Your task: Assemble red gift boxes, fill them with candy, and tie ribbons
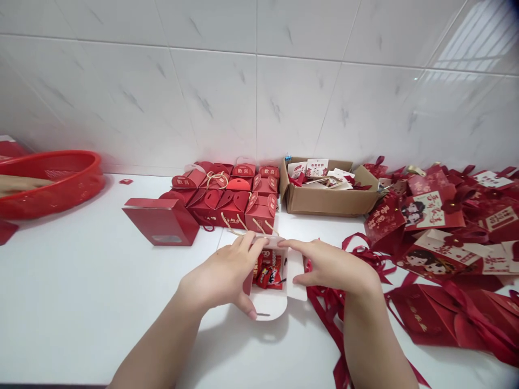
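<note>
A small open gift box (272, 307), white inside, sits on the white counter in front of me, with red sweet wrappers (270, 274) visible in it. My left hand (225, 273) grips the box's left side, fingers curled over the top flap and thumb low at the front. My right hand (330, 265) holds the right flap, its index finger stretched along the top edge towards the left fingers. A thin cord handle (243, 227) lies just behind the box.
Several closed red gift boxes (235, 197) stand behind, with one larger red box (162, 220) lying to their left. A cardboard carton (328, 197) of tags stands at the back. Flat red boxes and ribbons (446, 237) cover the right. A red basket (52, 181) is far left.
</note>
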Demonstrator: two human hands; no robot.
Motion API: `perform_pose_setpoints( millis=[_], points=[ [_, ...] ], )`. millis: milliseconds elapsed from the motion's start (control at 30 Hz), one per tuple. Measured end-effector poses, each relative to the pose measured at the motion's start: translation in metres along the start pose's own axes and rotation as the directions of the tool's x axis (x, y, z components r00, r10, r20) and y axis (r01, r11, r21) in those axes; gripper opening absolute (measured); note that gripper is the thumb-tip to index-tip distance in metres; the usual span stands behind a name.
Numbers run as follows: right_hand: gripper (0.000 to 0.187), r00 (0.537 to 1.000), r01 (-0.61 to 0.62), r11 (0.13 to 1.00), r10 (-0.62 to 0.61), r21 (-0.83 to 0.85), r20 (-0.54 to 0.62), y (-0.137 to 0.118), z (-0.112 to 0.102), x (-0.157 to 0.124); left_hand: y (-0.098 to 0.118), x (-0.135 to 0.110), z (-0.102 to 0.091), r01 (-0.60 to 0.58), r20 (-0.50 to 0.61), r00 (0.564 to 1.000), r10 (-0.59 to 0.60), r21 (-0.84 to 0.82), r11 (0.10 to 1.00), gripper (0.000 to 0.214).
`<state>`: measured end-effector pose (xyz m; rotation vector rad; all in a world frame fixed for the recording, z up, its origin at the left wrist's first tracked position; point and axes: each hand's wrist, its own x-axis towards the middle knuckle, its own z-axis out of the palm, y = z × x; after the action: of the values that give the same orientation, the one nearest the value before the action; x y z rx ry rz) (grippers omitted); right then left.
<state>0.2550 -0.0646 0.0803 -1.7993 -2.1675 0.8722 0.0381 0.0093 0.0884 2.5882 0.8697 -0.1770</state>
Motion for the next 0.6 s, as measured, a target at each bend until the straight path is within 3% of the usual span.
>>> perform_pose_setpoints(
  millis=[133, 233, 300, 400, 467, 600],
  points=[
    [0.042, 0.984, -0.086, 0.983, 0.059, -0.163, -0.166, -0.008, 0.006, -0.004, -0.005, -0.001, -0.001, 0.044, 0.068, 0.997, -0.042, -0.041, 0.998, 0.079],
    [0.031, 0.976, -0.049, 0.949, -0.021, -0.312, -0.216, -0.023, 0.01, -0.005, -0.01, -0.005, 0.0, 0.081, 0.091, 0.993, -0.07, -0.119, 0.99, 0.065],
    [0.026, 0.987, 0.02, 0.886, -0.091, -0.462, -0.133, -0.035, 0.013, -0.003, -0.012, -0.008, 0.001, 0.112, 0.085, 0.991, -0.099, -0.163, 0.98, 0.06],
    [0.024, 0.99, 0.14, 0.789, -0.091, -0.599, 0.112, -0.05, 0.018, 0.007, -0.012, -0.01, 0.002, 0.144, 0.102, 0.987, -0.125, -0.218, 0.965, 0.057],
    [0.025, 0.966, 0.206, 0.773, -0.062, -0.6, 0.252, -0.054, 0.018, 0.013, -0.011, -0.011, 0.001, 0.16, 0.098, 0.985, -0.141, -0.227, 0.961, 0.057],
    [0.028, 0.921, 0.239, 0.782, 0.004, -0.575, 0.389, -0.058, 0.008, 0.016, -0.011, -0.013, -0.003, 0.138, 0.097, 0.989, -0.114, -0.288, 0.948, 0.065]
  ],
)
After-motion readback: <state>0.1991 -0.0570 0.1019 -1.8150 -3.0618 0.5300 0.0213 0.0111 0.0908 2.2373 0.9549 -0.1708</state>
